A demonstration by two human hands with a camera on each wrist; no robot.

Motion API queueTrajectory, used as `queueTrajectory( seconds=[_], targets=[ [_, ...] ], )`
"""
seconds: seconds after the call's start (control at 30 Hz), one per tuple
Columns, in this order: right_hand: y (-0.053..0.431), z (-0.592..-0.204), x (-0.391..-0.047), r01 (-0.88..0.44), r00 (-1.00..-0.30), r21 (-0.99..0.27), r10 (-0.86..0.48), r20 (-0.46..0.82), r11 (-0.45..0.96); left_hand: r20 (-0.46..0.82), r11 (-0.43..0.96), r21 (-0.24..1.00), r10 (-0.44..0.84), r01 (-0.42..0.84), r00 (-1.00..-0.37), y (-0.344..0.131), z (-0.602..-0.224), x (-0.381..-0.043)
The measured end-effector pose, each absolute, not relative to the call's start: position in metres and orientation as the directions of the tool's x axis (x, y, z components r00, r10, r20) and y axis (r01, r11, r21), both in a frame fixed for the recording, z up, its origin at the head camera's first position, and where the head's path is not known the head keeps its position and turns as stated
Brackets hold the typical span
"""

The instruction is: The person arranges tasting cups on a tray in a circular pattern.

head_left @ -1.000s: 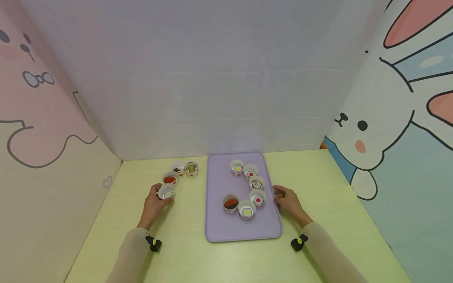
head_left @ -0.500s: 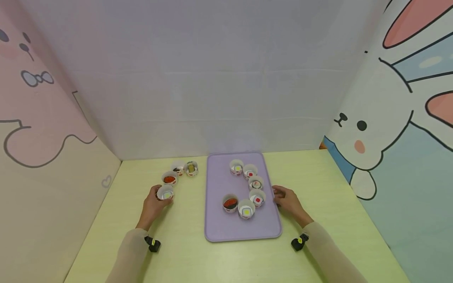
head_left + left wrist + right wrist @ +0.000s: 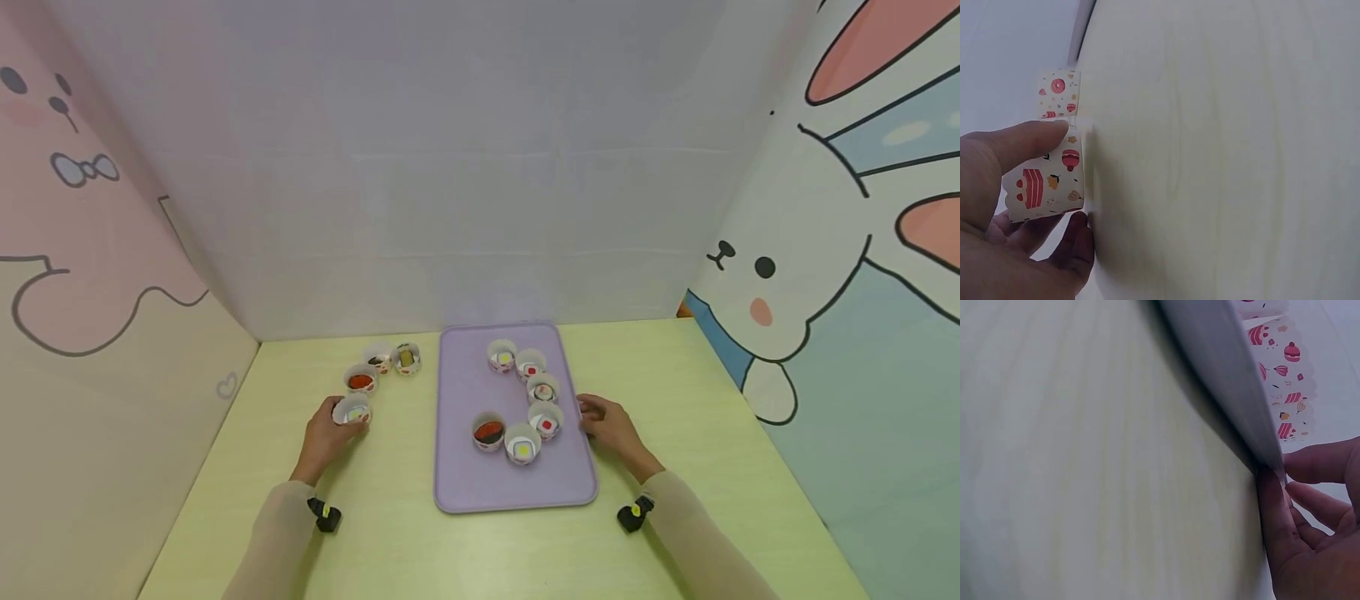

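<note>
My left hand (image 3: 324, 435) holds a white paper baking cup (image 3: 351, 410), printed with red and orange sweets, between thumb and fingers. A small pale piece with yellow lies inside it. Behind it, another paper cup (image 3: 362, 380) has an orange-red piece in it; two more cups (image 3: 407, 359) stand farther back. My right hand (image 3: 609, 425) is at the right edge of the lilac tray (image 3: 468, 483). In the right wrist view its thumb and a finger (image 3: 1277, 515) pinch the tray's rim. A curved row of several filled cups (image 3: 522, 444) stands on the tray.
The pale yellow table (image 3: 390, 550) runs back to a white wall (image 3: 450, 208). Side panels with cartoon animals, among them a rabbit (image 3: 795, 283), flank it. Bare tabletop separates the left-hand cups from the tray.
The held cup has come very slightly toward me and sits a little apart from the orange-red one behind it. The right hand and tray have not visibly moved.
</note>
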State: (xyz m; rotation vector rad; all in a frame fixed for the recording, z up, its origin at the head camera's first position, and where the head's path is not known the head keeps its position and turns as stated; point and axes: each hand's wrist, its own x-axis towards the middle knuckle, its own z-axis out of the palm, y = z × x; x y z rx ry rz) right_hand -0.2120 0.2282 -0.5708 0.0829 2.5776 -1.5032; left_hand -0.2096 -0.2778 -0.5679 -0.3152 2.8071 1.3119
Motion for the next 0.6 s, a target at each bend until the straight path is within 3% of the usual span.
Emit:
queueTrajectory(
  seconds=[0.6],
  targets=[
    [0.228,-0.571,-0.213,0.114,-0.988,-0.856,-0.029,-0.149,0.504,-0.007,0.661,0.743,-0.154,-0.109,-0.988,-0.274,-0.532,-0.192]
  ],
)
